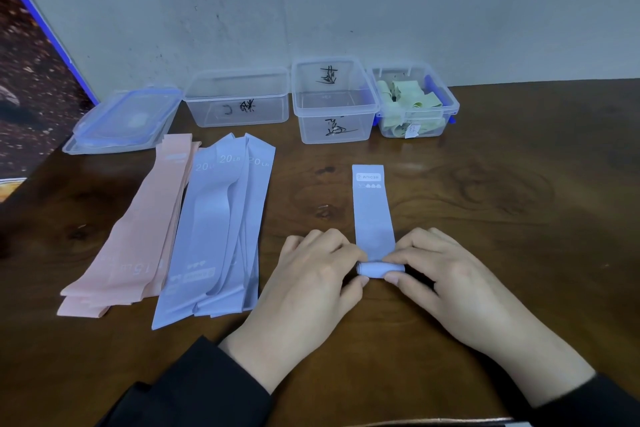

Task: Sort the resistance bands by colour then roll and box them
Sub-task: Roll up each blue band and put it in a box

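A lavender-blue band (372, 211) lies lengthwise on the dark wooden table (502, 218), its near end curled into a small roll (379, 269). My left hand (311, 284) pinches the roll's left end and my right hand (446, 274) pinches its right end, thumbs underneath. To the left lies a stack of several blue bands (221, 229) marked 20 LB, and beside it a stack of pink bands (138, 236). Rolled pale green bands (410, 100) fill the rightmost clear box (450, 107).
Two clear boxes with black handwriting stand by the wall, a wide one (237, 97) and a taller one (332, 100), both without bands. Clear lids with blue clips (121, 121) are stacked at the far left. A framed picture (31, 80) leans at the left edge.
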`<state>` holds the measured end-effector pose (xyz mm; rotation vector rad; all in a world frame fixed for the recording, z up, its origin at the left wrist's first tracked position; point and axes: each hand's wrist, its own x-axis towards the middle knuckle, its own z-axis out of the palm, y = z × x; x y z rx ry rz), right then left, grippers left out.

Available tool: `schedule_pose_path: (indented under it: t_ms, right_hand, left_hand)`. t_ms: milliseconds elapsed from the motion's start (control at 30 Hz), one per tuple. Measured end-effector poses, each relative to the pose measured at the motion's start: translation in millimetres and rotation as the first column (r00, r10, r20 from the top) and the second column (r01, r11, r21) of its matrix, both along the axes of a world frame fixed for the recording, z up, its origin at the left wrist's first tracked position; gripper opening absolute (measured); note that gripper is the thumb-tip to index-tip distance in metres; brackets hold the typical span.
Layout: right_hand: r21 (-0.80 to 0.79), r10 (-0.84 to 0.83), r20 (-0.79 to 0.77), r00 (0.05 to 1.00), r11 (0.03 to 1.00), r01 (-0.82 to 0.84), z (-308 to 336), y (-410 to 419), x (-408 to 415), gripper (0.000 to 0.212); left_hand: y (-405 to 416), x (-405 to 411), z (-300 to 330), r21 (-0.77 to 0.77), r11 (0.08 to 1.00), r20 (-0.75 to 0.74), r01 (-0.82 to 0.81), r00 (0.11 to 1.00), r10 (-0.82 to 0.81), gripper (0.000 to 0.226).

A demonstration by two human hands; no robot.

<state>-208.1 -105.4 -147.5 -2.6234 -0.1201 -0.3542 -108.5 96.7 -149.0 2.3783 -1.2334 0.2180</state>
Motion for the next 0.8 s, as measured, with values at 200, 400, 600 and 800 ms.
schedule_pose_path:
  t_ms: [200,400,600,800]
  right_hand:
    - [0.012,0.006,-0.011,1.0,1.0,-0.006,0.1,-0.9,0.2,0.025]
    - [0.0,0.006,-0.02,1.0,1.0,-0.006,0.0,-0.2,-0.2,0.03]
    - [0.02,0.001,-0.022,1.0,1.0,-0.001,1.0,-0.4,-0.6,0.02]
    - [0.016,0.007,-0.019,1.0,1.0,-0.007,0.3,-0.3,-0.7,0.031]
  left_hand:
    - [0.8,-1.9,1.1,0.012,1.0,-0.011,0.009,1.0,-0.009,0.04]
    - [1.4,-0.1,0.1,0.01,1.0,-0.018,0.01,1.0,-0.01,0.02]
    - [0.9,-2.0,0.7,0.017,1.0,-0.018,0.003,1.0,-0.003,0.037]
    - [1.4,0.9,-1.0,0.025,1.0,-0.03,0.002,1.0,-0.002,0.024]
